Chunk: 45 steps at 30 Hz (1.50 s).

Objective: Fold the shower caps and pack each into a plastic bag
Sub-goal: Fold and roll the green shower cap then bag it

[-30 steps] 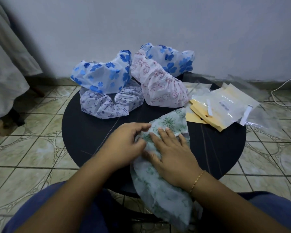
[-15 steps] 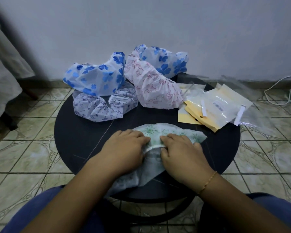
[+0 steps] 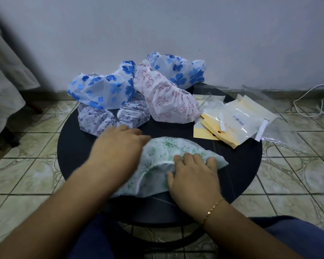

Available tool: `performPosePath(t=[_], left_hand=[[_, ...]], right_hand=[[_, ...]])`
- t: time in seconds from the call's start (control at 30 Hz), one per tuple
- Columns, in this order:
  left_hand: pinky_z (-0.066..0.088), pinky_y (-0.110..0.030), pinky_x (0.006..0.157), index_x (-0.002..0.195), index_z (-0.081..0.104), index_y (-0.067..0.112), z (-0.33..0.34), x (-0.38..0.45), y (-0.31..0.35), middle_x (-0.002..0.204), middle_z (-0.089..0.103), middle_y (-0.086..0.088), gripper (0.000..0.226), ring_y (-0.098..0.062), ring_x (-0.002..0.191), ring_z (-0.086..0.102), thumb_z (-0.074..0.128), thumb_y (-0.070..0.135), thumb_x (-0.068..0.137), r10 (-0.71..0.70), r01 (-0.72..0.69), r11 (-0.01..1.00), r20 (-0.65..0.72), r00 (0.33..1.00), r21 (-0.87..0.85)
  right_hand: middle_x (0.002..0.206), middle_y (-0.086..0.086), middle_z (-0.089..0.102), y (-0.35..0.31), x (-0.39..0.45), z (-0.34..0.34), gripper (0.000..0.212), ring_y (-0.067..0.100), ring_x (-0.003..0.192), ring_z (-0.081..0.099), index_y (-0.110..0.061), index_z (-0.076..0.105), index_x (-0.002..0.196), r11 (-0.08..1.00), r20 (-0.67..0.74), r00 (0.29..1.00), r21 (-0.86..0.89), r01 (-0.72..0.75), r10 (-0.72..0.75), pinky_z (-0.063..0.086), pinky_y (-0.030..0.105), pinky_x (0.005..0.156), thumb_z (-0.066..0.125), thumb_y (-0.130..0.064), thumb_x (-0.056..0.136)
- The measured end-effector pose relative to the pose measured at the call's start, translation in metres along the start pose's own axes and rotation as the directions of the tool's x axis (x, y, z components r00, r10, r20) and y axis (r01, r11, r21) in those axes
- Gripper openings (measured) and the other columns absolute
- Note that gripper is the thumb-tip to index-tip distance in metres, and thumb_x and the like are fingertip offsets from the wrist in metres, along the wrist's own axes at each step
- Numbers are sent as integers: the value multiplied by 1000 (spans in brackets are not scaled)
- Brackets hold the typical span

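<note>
A white shower cap with green print point(image 3: 168, 152) lies spread on the round black table point(image 3: 238, 165) in front of me. My right hand point(image 3: 193, 176) rests on its right part, fingers bent over the elastic edge. My left hand point(image 3: 118, 148) is blurred at the cap's left edge, fingers lying flat over it. Behind are other caps: a blue-flowered one point(image 3: 105, 90), a second blue-flowered one point(image 3: 180, 71), a red-print one point(image 3: 166, 101) and a purple-print one point(image 3: 110, 118). Clear plastic bags with yellow backing point(image 3: 234, 120) lie at the right.
The table stands on a tiled floor point(image 3: 26, 165) close to a white wall. A pale cloth point(image 3: 4, 75) hangs at the far left. A white cable point(image 3: 307, 101) runs along the floor at the right. My knees in blue trousers sit under the table's near edge.
The green-print cap has been turned and spread sideways across the table. My left hand slid out to the left along the cap, while the right hand stays on its right part.
</note>
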<state>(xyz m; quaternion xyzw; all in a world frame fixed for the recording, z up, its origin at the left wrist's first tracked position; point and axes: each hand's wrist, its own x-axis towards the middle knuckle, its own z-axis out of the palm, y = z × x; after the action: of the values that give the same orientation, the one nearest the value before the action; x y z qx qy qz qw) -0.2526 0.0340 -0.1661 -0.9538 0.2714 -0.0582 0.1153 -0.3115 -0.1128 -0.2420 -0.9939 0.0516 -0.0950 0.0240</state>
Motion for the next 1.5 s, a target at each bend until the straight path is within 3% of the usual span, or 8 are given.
performPosePath(t=[0.13,0.2,0.4,0.47,0.57,0.77,1.13,1.5], left_hand=[[20,-35,116,142,38,27,20,5,68,151,32,5,44,-12,141,24,37,30,98,-34,116,669,125,992,-734],[8,-35,119,143,38,26,35,14,82,155,25,2,46,-12,145,12,26,38,100,-76,171,577,156,985,-798],[9,-34,112,142,34,34,64,13,74,157,15,12,43,-12,142,9,26,41,100,-191,221,774,114,975,-593],[6,-34,112,143,28,36,66,12,75,157,11,13,44,-13,143,6,25,45,99,-167,189,831,89,982,-523],[-11,-42,114,146,17,41,68,12,69,158,3,14,47,-19,145,-12,19,48,99,-134,162,881,94,986,-444],[-21,-48,110,147,-4,45,72,14,65,157,-13,12,52,-28,141,-26,11,52,97,-72,123,925,152,986,-359],[-16,-50,113,146,-5,46,75,15,66,158,-12,12,53,-27,143,-22,10,54,96,-73,122,930,150,986,-347],[-15,-50,114,146,-6,46,75,15,66,158,-12,11,53,-27,143,-21,10,55,96,-66,116,930,153,986,-348]], right_hand=[[70,7,61,-2,0,-4,36,26,66,57,-10,70,80,998,10,999,-46,45,-45,24,37,67,49,-33,63],[74,5,63,3,0,-1,38,23,68,58,-12,72,87,997,44,997,-50,64,-62,30,36,67,52,-31,62],[140,2,44,39,1,-27,40,23,127,38,-21,50,134,957,-21,991,256,136,-135,32,37,100,49,-26,94],[130,-1,49,59,1,-39,39,18,120,39,-24,55,129,933,-131,991,352,67,-22,34,33,97,56,-29,91],[98,-7,55,93,2,-55,34,7,91,50,-30,62,108,804,138,978,558,-205,153,40,24,76,65,-48,80],[47,-14,53,113,-2,-62,43,-3,39,43,-14,69,87,556,481,875,741,-376,-49,29,7,39,69,-48,61],[42,-9,35,107,6,-57,26,5,42,30,-24,63,98,583,315,938,793,-177,-143,26,18,45,75,-20,75],[40,-2,52,102,6,-54,34,8,36,38,-15,63,71,692,503,863,636,-341,-38,35,21,48,59,-46,86]])
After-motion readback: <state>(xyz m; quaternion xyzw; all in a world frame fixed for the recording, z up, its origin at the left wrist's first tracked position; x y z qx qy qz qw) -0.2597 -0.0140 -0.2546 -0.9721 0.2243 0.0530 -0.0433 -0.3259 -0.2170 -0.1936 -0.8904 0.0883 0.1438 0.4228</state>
